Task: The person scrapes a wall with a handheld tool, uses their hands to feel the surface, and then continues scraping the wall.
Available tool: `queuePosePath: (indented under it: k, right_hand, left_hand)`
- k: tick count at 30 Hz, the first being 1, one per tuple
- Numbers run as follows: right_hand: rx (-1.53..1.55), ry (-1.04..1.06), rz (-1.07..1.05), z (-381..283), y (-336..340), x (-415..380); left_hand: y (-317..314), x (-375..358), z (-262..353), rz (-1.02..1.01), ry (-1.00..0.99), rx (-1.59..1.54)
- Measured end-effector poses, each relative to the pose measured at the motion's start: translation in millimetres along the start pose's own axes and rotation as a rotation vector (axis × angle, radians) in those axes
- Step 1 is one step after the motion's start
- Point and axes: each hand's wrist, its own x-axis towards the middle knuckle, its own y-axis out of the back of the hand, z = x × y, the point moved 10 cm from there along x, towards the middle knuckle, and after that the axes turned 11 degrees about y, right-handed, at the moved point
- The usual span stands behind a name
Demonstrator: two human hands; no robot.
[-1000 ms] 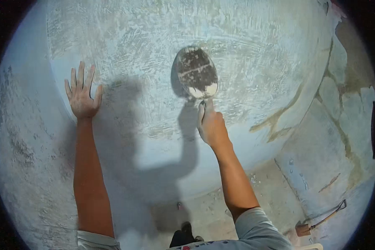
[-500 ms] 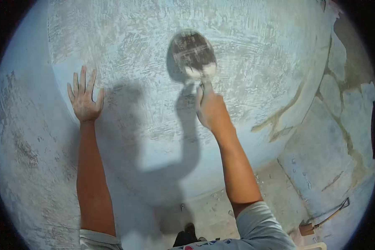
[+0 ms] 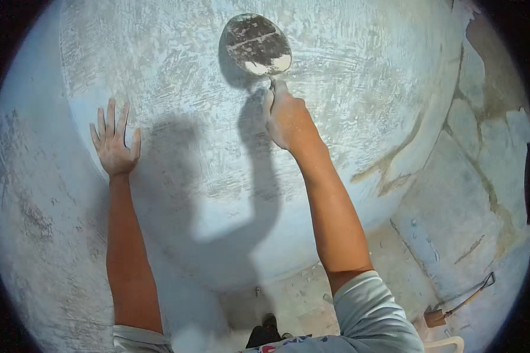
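A rounded, dark-faced oval trowel [image 3: 258, 42] with white plaster smeared along its lower edge lies close against the pale, streaked wall [image 3: 359, 100]. My right hand [image 3: 290, 120] is wrapped round its short handle, the arm stretched upward. To the left, my left hand [image 3: 116, 152] rests with palm toward the wall and fingers spread, holding nothing. White dust coats both hands. Shadows of my head and right arm fall on the wall between them.
At the lower right a shovel [image 3: 436, 318] leans or lies by a wall of large stone slabs [image 3: 447, 194]. A pale curved chair edge [image 3: 447, 343] shows at the bottom. Debris dots the floor [image 3: 312, 300]. Brown cracks [image 3: 383, 166] run along the right side.
My right hand has moved the trowel up and slightly left across the wall. My left hand stays in place, apart from a small shift of the whole view.
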Motion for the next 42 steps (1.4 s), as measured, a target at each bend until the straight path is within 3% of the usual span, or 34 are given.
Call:
queuePosePath:
  k: [8,14,19,26,32,38,42]
  right_hand:
    - [0.011,-0.180,-0.030,79,-42,-89]
    - [0.019,-0.042,0.051,44,-1,-15]
    - [0.006,-0.084,0.077,63,-18,-71]
    - [-0.136,-0.125,0.018,64,2,-29]
    - [-0.059,-0.105,0.027,73,-13,-67]
    - [-0.083,-0.103,0.021,57,8,-20]
    - [-0.031,-0.136,0.008,70,-17,-73]
  left_hand:
    - [3,-3,-1,-0.006,-0.006,-0.006]
    - [-1,-1,-3,-0.007,-0.003,-0.010]
    - [-2,0,-6,0.000,0.000,-0.012]
    - [-1,-1,-3,0.028,-0.032,-0.024]
    - [5,0,0,0.006,-0.011,-0.033]
    - [-1,0,-3,0.001,-0.013,0.002]
    - [2,0,-2,0.015,-0.023,-0.047]
